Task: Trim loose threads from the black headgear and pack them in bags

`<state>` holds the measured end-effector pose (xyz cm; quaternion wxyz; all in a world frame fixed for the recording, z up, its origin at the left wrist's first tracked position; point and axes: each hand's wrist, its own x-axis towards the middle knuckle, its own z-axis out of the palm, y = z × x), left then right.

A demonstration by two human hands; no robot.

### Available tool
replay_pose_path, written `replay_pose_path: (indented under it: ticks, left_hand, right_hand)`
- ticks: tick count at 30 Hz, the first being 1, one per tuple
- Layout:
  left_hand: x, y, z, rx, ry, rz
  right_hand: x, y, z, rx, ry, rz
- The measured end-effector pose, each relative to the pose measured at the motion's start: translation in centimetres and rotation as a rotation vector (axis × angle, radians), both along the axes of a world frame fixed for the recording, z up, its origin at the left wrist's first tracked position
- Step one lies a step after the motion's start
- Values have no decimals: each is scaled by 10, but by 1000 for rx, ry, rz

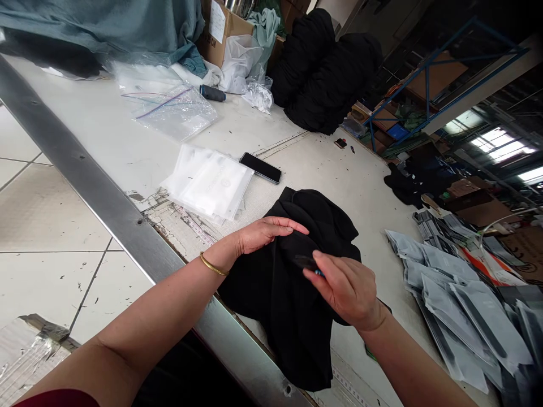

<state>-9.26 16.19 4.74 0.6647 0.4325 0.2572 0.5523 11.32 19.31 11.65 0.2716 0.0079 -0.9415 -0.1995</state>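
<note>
A black cloth garment (284,316) lies bunched on the white table (106,102), hanging partly over its near metal edge. My left hand (265,234) rests flat on top of the cloth, holding nothing, with a gold bangle on the wrist. My right hand (345,288) pinches a small dark tool with a blue part (307,263), possibly thread snips, just above the cloth. Its fingers hide most of the tool. A black smartphone (261,168) lies beyond my left hand, next to a stack of white plastic packets (207,182).
A clear zip bag (169,107) and a dark thread spool (212,93) lie farther along the table. Black garments (322,70) are heaped at the back, near a cardboard box (224,34). Grey packets (458,305) are piled at the right. A metal strip (127,220) runs along the near edge.
</note>
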Motion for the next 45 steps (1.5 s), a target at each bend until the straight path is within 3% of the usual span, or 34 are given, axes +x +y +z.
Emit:
replay_pose_path:
  ticks: [5, 11, 15, 21, 25, 29, 32, 35, 37, 39, 41, 43, 45]
  left_hand:
    - [0, 1, -1, -15, 29, 38]
    - [1, 2, -4, -70, -60, 15]
    - [1, 2, -4, -93, -80, 17]
    - [-5, -3, -2, -14, 134, -32]
    - [-6, -6, 3, -32, 260, -113]
    - [-3, -10, 19, 12, 541, -69]
    - [-2, -18, 30, 93, 982, 137]
    - [-9, -34, 34, 126, 1468, 351]
    - [-17, -47, 36, 61, 1608, 446]
    - [-25, -57, 42, -56, 1495, 477]
    - [-28, -57, 49, -135, 1194, 484]
    - [-25, -44, 53, -120, 861, 546]
    - [-17, -22, 49, -7, 664, 622]
  right_hand:
    - [-1, -36, -7, -75, -180, 277]
    - [9, -67, -27, -298, -229, 199]
    - [36, -90, -38, -418, -142, 25]
    - [107, -124, -76, -633, 80, -586]
    - [137, -143, -98, -725, 105, -698]
    - [140, -150, -106, -725, 162, -759]
    - [135, -144, -104, -759, 211, -839]
    - [137, -134, -98, -856, 163, -801]
    - [143, -127, -88, -942, 159, -788]
    - [148, -117, -73, -1048, 239, -820]
    - [149, -100, -54, -1229, 396, -850]
    - [141, -72, -36, -1477, 638, -817]
    - [125, -38, -28, -1694, 958, -674]
